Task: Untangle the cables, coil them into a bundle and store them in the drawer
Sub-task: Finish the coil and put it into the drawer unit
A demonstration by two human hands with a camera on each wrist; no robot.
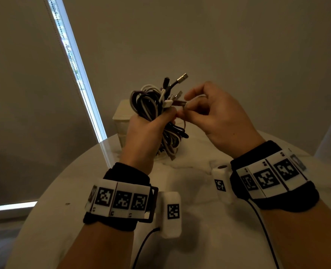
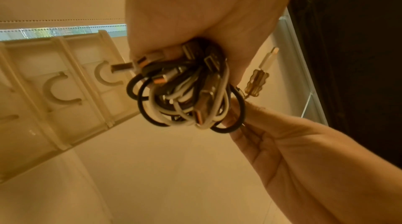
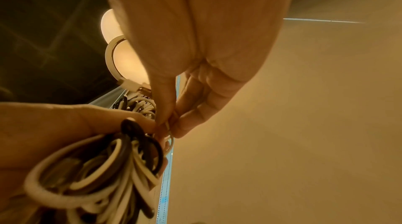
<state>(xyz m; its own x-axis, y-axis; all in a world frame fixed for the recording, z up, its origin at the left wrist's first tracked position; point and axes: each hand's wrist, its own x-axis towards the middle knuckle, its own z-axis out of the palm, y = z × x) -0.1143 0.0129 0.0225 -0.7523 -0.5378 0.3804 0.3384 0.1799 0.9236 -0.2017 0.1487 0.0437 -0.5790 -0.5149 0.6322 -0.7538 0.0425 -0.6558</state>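
A coiled bundle of black and white cables (image 1: pixel 151 107) is held upright above the table, several plugs sticking out of its top. My left hand (image 1: pixel 151 127) grips the bundle round its middle; the loops (image 2: pixel 185 97) hang below the fist. My right hand (image 1: pixel 191 109) pinches a thin strand at the bundle's right side, thumb and fingertips (image 3: pixel 174 124) closed on it right beside the left thumb. Behind the bundle stands a cream plastic drawer unit (image 1: pixel 120 119); its drawers (image 2: pixel 56 90) with curved handles are shut.
The round white marble table (image 1: pixel 195 210) lies below my hands, its edge curving left and right. A blind-covered window (image 1: pixel 73 65) and a plain wall stand behind. A round lamp (image 3: pixel 121 55) shows in the right wrist view.
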